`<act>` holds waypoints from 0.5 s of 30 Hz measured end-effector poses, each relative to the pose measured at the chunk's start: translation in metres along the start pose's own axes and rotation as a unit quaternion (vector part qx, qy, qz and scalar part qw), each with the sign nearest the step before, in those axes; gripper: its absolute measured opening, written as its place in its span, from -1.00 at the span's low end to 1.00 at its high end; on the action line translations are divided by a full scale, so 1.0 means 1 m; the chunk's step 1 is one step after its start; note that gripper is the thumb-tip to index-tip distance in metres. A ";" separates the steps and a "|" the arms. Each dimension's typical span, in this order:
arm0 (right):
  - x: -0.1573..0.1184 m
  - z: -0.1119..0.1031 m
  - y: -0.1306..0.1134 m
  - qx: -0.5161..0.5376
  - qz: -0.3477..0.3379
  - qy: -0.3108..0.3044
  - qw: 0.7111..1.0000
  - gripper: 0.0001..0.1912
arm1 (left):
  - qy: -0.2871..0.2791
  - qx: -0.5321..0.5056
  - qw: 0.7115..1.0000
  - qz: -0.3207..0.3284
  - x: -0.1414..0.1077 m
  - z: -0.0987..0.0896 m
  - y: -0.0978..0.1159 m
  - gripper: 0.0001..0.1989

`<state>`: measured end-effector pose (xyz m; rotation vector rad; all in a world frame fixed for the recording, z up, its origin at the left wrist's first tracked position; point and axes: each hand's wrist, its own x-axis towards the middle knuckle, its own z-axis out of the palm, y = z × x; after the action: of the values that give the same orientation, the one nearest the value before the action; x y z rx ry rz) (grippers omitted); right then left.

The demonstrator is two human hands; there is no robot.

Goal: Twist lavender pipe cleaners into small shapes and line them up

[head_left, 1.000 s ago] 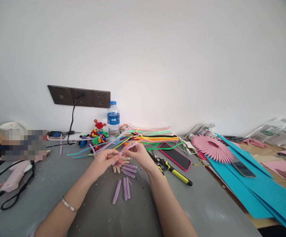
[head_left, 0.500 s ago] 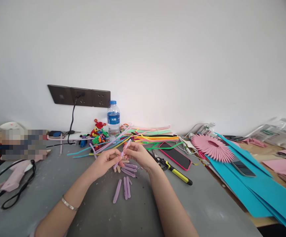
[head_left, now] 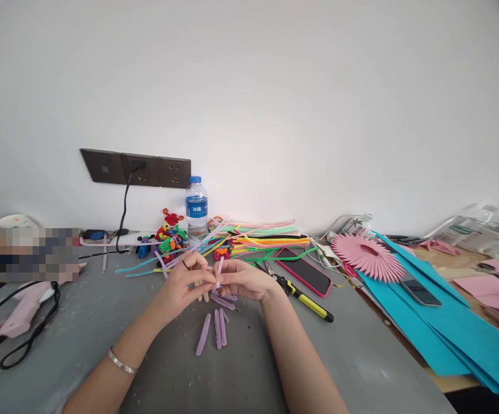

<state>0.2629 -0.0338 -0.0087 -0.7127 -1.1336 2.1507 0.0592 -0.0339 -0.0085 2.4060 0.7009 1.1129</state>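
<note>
Above the grey table, my left hand (head_left: 189,284) and my right hand (head_left: 243,280) meet fingertip to fingertip. Both pinch a lilac pipe cleaner (head_left: 220,266), whose straight end sticks up between them while its lower part looks bent into a small loop at the fingers. Just below lie several folded lilac pipe cleaners, among them a single one (head_left: 203,334) and a small cluster (head_left: 221,329). More lilac pieces (head_left: 223,301) and some beige ones lie partly hidden behind my hands.
Bundles of coloured pipe cleaners (head_left: 271,241) lie at the back, beside a water bottle (head_left: 196,210) and small figures (head_left: 171,233). To the right are yellow-black pliers (head_left: 310,302), a phone (head_left: 305,271), a pink paper fan (head_left: 368,257) and blue sheets (head_left: 430,322). A pink glue gun (head_left: 25,313) lies left.
The lilac pipe cleaner has gone from slanted and straight to upright with a bend at its lower part. My left fingers have shifted up and curled; the right hand has turned flatter.
</note>
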 end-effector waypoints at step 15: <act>0.000 0.003 -0.001 -0.048 -0.101 0.036 0.993 -0.77 | 0.017 -0.007 0.998 -0.059 0.002 -0.002 0.006 -0.90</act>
<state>0.2610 -0.0355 -0.0064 -0.6809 -1.2224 1.8994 0.0603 -0.0371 -0.0030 2.3072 0.8330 1.1079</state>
